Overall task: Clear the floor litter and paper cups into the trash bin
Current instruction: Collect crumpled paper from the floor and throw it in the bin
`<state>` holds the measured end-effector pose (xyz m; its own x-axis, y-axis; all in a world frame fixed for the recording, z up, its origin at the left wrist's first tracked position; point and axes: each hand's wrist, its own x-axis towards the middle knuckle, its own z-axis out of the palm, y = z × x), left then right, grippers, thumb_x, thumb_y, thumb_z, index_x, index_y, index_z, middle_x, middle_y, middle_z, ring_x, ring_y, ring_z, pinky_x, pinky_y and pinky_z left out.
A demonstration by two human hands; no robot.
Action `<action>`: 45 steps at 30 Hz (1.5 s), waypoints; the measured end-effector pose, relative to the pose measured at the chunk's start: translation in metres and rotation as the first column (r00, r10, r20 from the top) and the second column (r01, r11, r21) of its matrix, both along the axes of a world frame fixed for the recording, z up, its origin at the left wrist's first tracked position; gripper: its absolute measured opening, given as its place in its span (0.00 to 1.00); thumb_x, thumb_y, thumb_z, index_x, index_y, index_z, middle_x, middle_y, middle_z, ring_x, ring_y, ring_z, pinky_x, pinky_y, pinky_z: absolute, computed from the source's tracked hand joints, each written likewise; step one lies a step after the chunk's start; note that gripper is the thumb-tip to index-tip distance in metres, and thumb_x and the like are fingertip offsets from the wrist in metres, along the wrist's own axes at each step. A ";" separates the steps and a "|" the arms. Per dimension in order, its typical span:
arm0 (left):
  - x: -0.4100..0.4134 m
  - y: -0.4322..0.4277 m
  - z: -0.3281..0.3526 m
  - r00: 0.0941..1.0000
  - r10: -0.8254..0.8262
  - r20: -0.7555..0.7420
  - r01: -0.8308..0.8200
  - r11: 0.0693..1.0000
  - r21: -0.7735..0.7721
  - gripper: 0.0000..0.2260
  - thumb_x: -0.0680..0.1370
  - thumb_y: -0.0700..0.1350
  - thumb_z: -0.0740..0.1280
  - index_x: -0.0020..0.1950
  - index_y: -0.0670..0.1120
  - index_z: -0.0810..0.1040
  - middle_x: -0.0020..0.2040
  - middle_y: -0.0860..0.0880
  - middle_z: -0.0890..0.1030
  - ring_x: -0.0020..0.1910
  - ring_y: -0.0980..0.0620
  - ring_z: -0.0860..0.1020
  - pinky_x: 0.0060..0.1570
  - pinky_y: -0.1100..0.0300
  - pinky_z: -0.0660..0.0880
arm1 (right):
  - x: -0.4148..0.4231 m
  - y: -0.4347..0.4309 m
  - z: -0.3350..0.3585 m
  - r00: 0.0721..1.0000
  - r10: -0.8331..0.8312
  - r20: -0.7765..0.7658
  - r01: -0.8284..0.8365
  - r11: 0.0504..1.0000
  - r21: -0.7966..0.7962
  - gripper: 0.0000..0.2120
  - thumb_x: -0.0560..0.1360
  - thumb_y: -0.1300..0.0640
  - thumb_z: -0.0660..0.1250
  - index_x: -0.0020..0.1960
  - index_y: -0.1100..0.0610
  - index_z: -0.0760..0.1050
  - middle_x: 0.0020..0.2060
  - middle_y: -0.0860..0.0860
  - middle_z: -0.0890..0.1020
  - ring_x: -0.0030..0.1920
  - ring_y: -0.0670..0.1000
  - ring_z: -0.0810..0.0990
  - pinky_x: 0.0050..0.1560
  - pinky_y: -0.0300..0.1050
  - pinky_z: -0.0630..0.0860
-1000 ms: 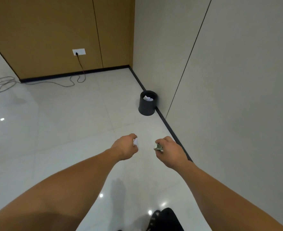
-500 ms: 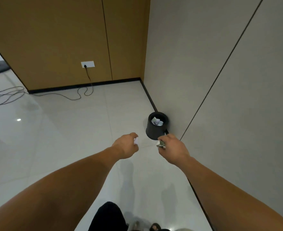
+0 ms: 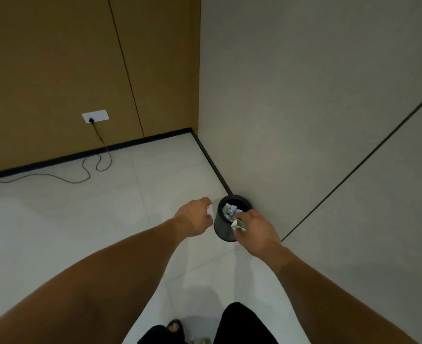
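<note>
A small black trash bin stands on the floor against the grey wall, with crumpled paper inside it. My left hand grips a small white scrap just left of the bin's rim. My right hand pinches a crumpled green and white wrapper over the bin's near right edge. Both arms reach forward from the bottom of the view.
A black cable runs from a white wall socket and loops over the pale tiled floor at the left. Brown panels form the back wall; a grey wall with a black skirting closes the right. My dark trouser legs show below.
I have walked closer to the bin, which now lies right between my hands. Both hands keep their grip on the litter; the right hand now overlaps the bin's rim.
</note>
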<state>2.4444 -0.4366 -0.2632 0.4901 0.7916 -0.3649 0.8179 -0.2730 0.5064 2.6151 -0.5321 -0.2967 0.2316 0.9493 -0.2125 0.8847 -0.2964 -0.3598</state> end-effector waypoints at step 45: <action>0.270 0.346 -0.436 0.921 -0.365 -0.137 0.309 0.898 -0.315 0.27 0.75 0.50 0.67 0.71 0.47 0.63 0.68 0.47 0.66 0.63 0.46 0.69 0.54 0.56 0.68 | 0.207 0.317 -0.420 0.932 -0.328 -0.156 0.235 0.873 -0.427 0.28 0.75 0.43 0.64 0.72 0.49 0.62 0.67 0.50 0.68 0.65 0.53 0.69 0.56 0.47 0.74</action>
<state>2.7145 -0.0901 -0.6993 0.6092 0.4413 -0.6589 0.7892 -0.4185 0.4494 2.8223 -0.2156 -0.7167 0.3805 0.6758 -0.6312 0.6549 -0.6789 -0.3320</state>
